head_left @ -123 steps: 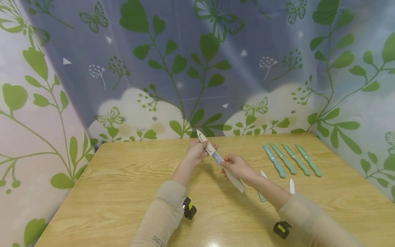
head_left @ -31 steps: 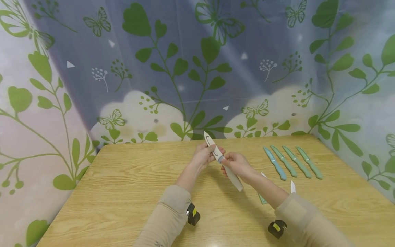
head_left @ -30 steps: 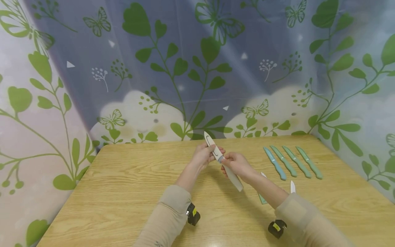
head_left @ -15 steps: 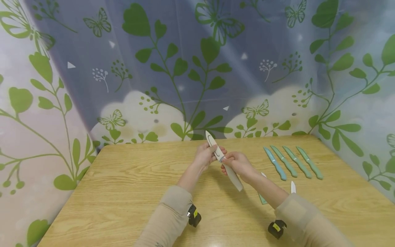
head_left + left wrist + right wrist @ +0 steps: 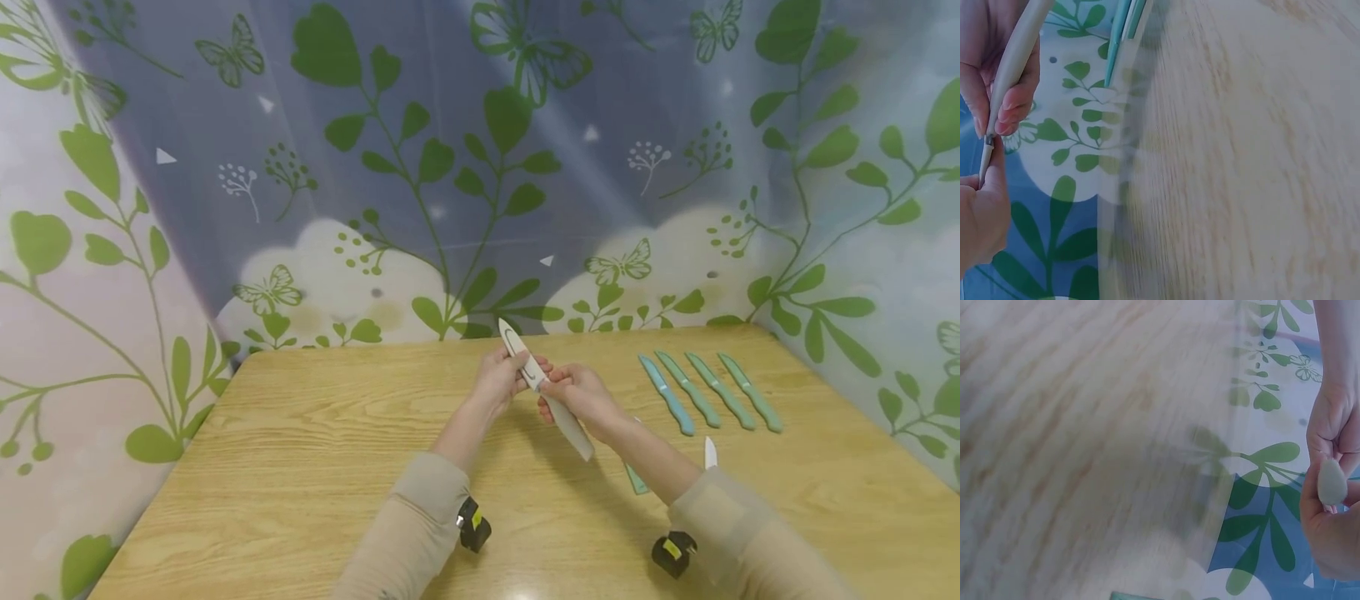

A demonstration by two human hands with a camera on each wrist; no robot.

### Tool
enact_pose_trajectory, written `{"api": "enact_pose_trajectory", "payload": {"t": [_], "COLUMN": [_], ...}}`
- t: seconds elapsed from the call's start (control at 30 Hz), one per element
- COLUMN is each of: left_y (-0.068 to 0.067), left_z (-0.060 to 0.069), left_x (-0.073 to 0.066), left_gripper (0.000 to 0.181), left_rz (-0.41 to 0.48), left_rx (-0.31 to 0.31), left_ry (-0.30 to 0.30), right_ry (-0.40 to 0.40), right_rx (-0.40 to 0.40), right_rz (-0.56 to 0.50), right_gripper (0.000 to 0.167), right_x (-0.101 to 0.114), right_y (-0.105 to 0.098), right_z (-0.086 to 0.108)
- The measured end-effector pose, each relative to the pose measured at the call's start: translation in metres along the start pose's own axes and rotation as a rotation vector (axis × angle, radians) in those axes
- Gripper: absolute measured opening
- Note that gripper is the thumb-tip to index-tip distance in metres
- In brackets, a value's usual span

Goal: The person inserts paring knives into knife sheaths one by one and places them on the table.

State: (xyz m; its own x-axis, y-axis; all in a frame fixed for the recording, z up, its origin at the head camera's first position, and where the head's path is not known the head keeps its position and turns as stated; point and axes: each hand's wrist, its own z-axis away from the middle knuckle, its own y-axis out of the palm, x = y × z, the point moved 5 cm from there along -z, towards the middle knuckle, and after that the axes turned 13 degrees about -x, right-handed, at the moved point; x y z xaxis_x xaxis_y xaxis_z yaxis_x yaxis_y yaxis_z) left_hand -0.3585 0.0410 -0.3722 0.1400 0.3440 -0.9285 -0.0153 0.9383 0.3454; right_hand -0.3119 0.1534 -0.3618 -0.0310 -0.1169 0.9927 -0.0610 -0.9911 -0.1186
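Between my hands, above the table, a white-handled knife (image 5: 573, 433) lies at a slant, its tip end pointing away and to the left. A white blade sheath (image 5: 513, 342) with a dark outline covers its blade. My left hand (image 5: 495, 383) holds the sheath, thumb on top. My right hand (image 5: 583, 397) grips the handle close to the sheath's mouth, its fingers partly hidden beneath. In the left wrist view, the handle (image 5: 1017, 59) rises between the hands. The right wrist view shows the butt of the handle (image 5: 1332, 482) end-on.
At the right of the wooden table (image 5: 315, 450) lie a blue knife (image 5: 666, 395) and several green knives (image 5: 720, 390) in a slanted row. A green-handled item (image 5: 636, 478) and a white blade (image 5: 710, 452) are partly hidden by my right arm. A patterned curtain (image 5: 390, 208) stands behind.
The knife's bluish blade, bare between sheath and handle four seconds ago, has slid into the sheath. My hands have come closer together. The other knives stay put.
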Motion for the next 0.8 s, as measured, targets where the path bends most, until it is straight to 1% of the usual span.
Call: {"api": "enact_pose_trajectory", "payload": {"t": [0.1, 0.2, 0.27, 0.37, 0.47, 0.57, 0.7, 0.8], "left_y": [0.002, 0.003, 0.004, 0.005, 0.007, 0.010, 0.014, 0.016], "left_z": [0.001, 0.002, 0.003, 0.005, 0.005, 0.006, 0.007, 0.007], "left_x": [-0.002, -0.001, 0.000, 0.004, 0.006, 0.007, 0.007, 0.007], "left_gripper": [0.029, 0.033, 0.034, 0.035, 0.035, 0.033, 0.028, 0.025], "left_rz": [-0.007, -0.013, -0.022, -0.026, -0.033, -0.030, -0.046, -0.056], "left_rx": [-0.004, -0.004, -0.004, -0.015, -0.014, -0.005, -0.005, -0.010], "left_ry": [0.004, 0.002, 0.005, 0.004, 0.015, 0.023, 0.024, 0.016], "right_ry": [-0.006, -0.033, -0.061, -0.125, -0.193, -0.268, -0.344, -0.380], "right_rx": [0.011, 0.031, 0.047, 0.080, 0.110, 0.109, 0.072, 0.053], "right_rz": [0.018, 0.102, 0.191, 0.372, 0.548, 0.703, 0.837, 0.860], "right_gripper": [0.019, 0.020, 0.021, 0.024, 0.027, 0.027, 0.023, 0.019], "right_x": [0.001, 0.000, -0.002, -0.005, -0.004, -0.001, 0.002, 0.002], "right_y": [-0.002, -0.006, -0.009, -0.013, -0.020, -0.030, -0.045, -0.055], "right_z": [-0.002, -0.002, -0.002, 0.000, 0.004, 0.007, 0.009, 0.006]}}
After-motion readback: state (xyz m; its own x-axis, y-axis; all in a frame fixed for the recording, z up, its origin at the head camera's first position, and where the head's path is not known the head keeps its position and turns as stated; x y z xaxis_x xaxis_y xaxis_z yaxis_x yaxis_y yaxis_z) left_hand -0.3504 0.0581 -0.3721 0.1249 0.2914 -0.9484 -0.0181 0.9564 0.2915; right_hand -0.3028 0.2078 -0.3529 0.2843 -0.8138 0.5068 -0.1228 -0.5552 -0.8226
